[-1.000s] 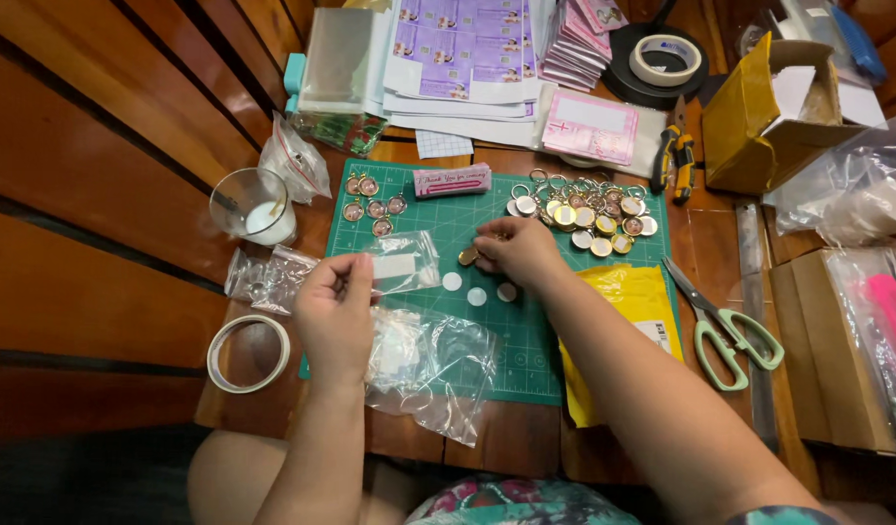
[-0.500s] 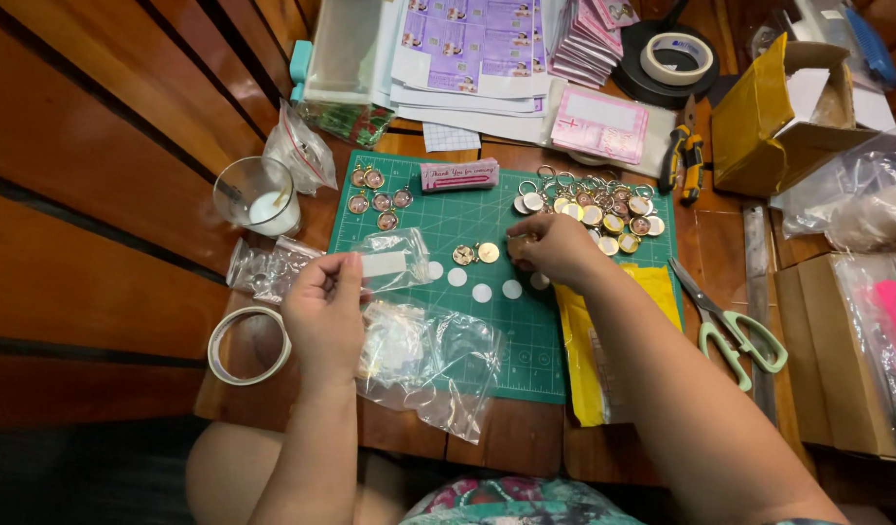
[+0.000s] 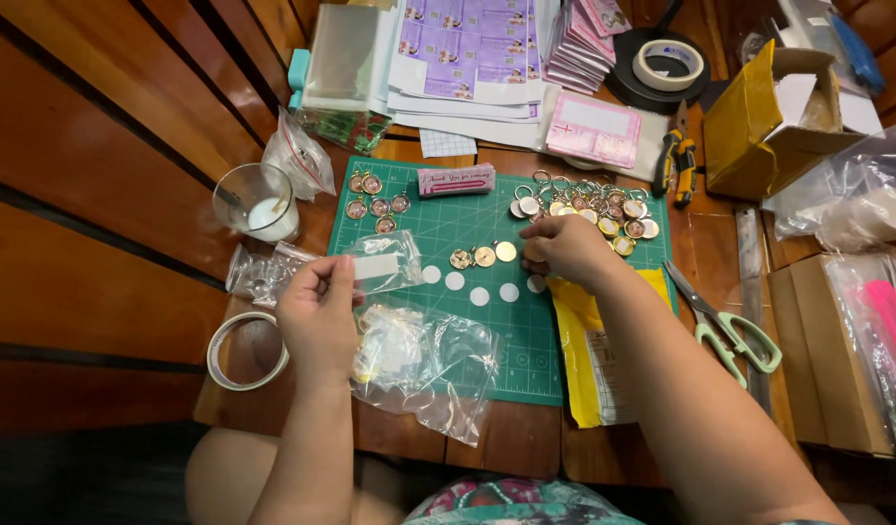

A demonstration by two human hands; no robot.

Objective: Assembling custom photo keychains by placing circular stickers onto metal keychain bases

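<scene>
Bag (image 3: 385, 264): small clear plastic bag with a white label, lying at the left edge of the green mat, its near corner at the left thumb and forefinger, likely held so the mouth can be worked.
Tape ring (image 3: 245, 350): flat on the bench at the far left, just beside the left wrist, out of the way.
Cup (image 3: 255, 201): clear, with something white at the bottom, standing upright beyond the bag, apart from both hands.
Left hand (image 3: 316, 313): knuckles up, fingers curled, thumb and forefinger pinching the bag's edge; the forearm comes straight up from the bottom of the view.
Loose bags (image 3: 423, 365): crumpled clear ones heaped just right of the left hand, half on the mat, half on the bench (a stock within reach, it seems).
Mat (image 3: 487, 340): green gridded cutting mat in the middle of the bench, giving a flat bed for small parts.
Discs (image 3: 483, 256): three round gold ones in a row, white dots just below them, laid apart so each is easy to take.
Right hand (image 3: 562, 248): palm down over the mat, fingers bent to the right end of that row; whether it pinches anything I cannot tell.
Charm pile (image 3: 594, 202): ringed round charms heaped just beyond the right hand.
Scissors (image 3: 732, 326): green-handled, lying on the bench right of the forearm, untouched.
</scene>
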